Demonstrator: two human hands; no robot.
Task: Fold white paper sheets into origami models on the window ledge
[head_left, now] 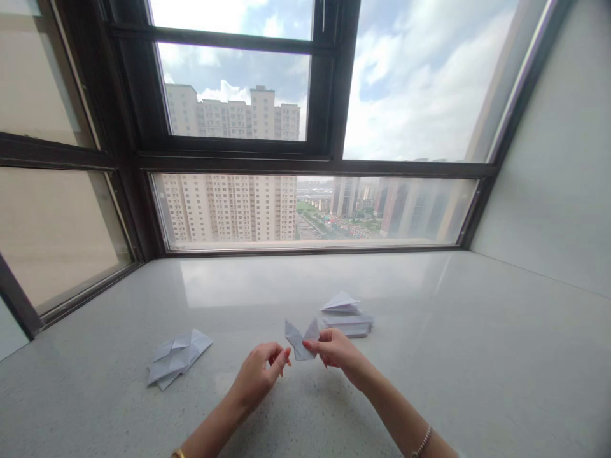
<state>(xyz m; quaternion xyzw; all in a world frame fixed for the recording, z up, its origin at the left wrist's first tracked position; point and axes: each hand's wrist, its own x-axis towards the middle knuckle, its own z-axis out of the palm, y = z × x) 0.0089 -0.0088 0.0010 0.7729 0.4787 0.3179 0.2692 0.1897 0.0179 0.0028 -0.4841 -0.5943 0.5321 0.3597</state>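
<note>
Head view: Above a pale windowsill (453, 356), a folded white paper piece (298, 345) stands just below the centre of the frame, two points raised in a V. The right hand (342, 353) grips it by the right side, thumb across the near face. The left hand (260, 372) hangs just beside the lower left edge, fingers loosely curled with nothing seen between them; whether a fingertip touches the paper, I cannot tell from here. A light pinch low on the piece looks wisest, as a hard squeeze could crumple the points. The free fingers would serve best bracing the left side near its base before any fold is pressed. A paper stack (348, 326) lies right of centre, behind the right hand; a paper pile (174, 359) rests at lower left.
</note>
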